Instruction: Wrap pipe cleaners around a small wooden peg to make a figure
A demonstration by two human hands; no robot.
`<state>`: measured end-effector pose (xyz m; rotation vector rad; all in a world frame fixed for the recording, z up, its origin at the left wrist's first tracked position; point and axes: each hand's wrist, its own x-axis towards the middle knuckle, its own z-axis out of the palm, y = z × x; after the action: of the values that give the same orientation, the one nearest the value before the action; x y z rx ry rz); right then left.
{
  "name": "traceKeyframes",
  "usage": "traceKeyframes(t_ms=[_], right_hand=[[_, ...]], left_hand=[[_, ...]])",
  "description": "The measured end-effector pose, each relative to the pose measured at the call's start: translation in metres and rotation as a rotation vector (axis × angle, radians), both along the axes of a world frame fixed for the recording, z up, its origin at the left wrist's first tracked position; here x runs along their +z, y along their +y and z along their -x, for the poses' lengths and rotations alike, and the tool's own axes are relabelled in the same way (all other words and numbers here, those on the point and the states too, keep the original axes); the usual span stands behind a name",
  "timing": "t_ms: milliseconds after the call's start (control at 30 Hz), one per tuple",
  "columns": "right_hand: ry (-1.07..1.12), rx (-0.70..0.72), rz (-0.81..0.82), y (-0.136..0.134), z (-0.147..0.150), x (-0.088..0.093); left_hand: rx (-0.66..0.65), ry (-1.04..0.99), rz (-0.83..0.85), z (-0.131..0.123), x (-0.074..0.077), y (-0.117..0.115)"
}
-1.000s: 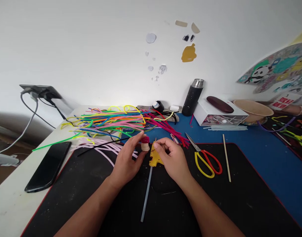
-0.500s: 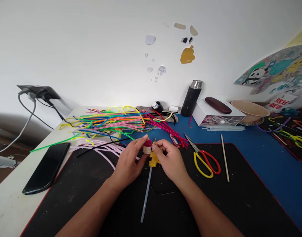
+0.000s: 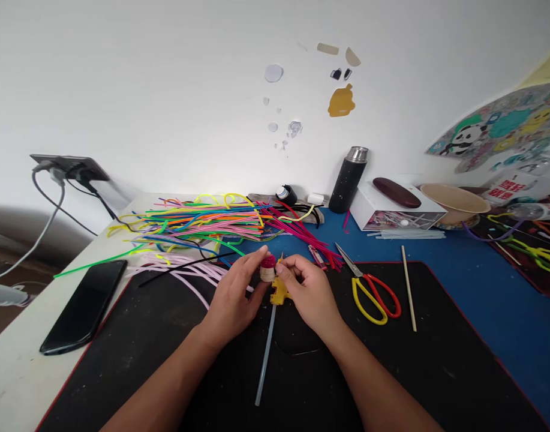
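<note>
My left hand (image 3: 236, 287) grips a small round piece (image 3: 267, 273) with a magenta top and a pale beige side, between thumb and fingers. Close against it, my right hand (image 3: 308, 291) is closed, thumb and forefinger pinched at the piece's right edge; what they hold is too small to make out. A yellow hot glue gun (image 3: 280, 294) lies under and between my hands, its tip pointing away and partly covered by my right fingers. From its rear a translucent glue stick (image 3: 266, 357) extends towards me over the black mat (image 3: 203, 384).
Scissors (image 3: 370, 295) and a wooden stick (image 3: 408, 288) lie right of my hands. Pipe cleaners (image 3: 207, 219) in many colours are heaped behind. A phone (image 3: 84, 307) lies at left. A black flask (image 3: 348, 180), a white box (image 3: 369, 207) and a bowl (image 3: 454, 199) stand along the wall.
Both hands and the round piece stay almost where they were. A clear plastic object has come into view at the far right edge, above the pipe cleaners there.
</note>
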<state>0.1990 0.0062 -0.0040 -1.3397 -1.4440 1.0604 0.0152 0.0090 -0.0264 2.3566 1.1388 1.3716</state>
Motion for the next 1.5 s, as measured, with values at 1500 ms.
traceKeyframes(t_ms=[1500], right_hand=[[0.087, 0.024, 0.02, 0.0006, 0.0003, 0.0001]], left_hand=[[-0.002, -0.006, 0.026, 0.0, -0.0019, -0.002]])
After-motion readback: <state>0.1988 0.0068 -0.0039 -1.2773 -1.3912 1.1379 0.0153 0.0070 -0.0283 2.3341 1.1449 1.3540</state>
